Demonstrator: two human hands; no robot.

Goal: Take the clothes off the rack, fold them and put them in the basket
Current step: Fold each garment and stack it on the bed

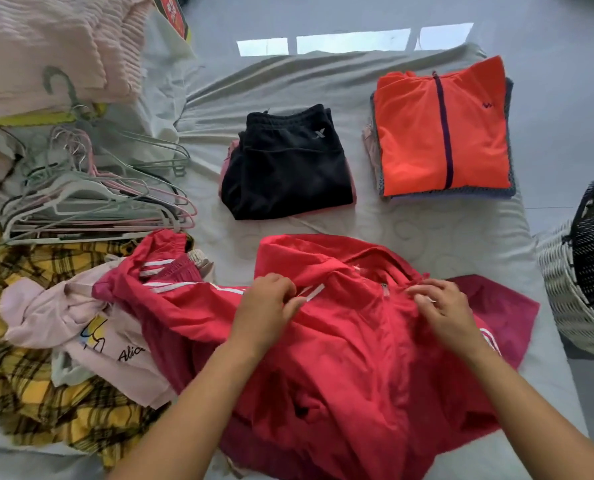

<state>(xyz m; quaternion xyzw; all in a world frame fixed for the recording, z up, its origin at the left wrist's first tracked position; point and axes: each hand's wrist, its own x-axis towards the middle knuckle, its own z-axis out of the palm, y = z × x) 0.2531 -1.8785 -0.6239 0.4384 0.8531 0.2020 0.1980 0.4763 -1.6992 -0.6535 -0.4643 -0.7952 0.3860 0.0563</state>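
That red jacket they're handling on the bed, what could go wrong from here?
Three likely snags. The red jacket has one sleeve draped over the unfolded pile with the yellow plaid garment, so pulling it straight may drag those along. The left hand and right hand pinch slippery-looking fabric near the zipper, so a fold might slide. The hangers lie close to that sleeve and could snag it.

Bright, soft daylight; window glare on floor [354, 41] up top; wide-angle bending at edges; slightly soft focus.
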